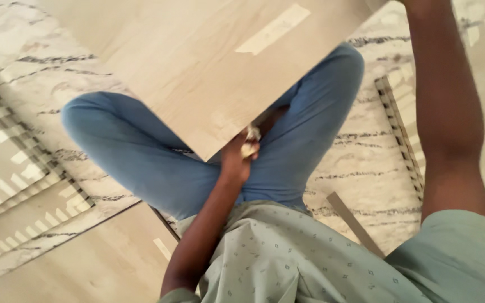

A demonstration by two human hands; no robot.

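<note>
A pale wood-grain board [197,62], flat and thin, is held tilted over the crossed legs, its near corner pointing down toward the lap. Strips of light tape sit on its face, one near the far edge. The left hand [237,157] grips it just beside that near corner, with a small pale object at the fingers that is too blurred to tell

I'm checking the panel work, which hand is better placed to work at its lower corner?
Left. The left hand sits right at the lower corner of the wooden panel, gripping a small pale object. The right arm reaches up out of frame, hand unseen.
</note>
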